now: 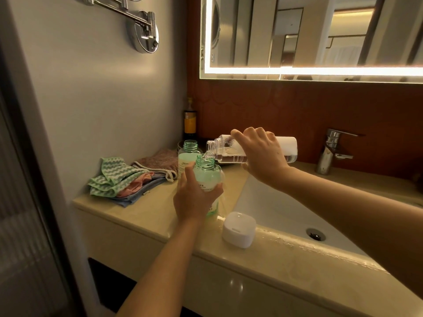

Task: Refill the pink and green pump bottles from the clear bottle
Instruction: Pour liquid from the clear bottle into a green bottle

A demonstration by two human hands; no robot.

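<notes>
The pour into the green bottle is under way. The right hand has its grip closed around the clear plastic bottle with a white label, tipped almost level so that its threaded mouth sits just above the open neck of the translucent green plastic bottle. A thin run of clear liquid appears to pass between the two mouths. The left hand wraps its grip round the green bottle's middle, steadying it. The bottle's base seems to rest on the beige stone table, just beside the white sink basin.

A second uncapped bottle with a teal threaded neck stands just behind. Its body colour is hard to tell in this light. A white rounded cap-like piece sits on the table edge near the basin, and folded cloths lie to the left.

Little liquid shows in the clear bottle, so tipping further will likely be needed. The next move calls for watching the green bottle's level, then righting the clear bottle cleanly and shifting to the bottle behind.
</notes>
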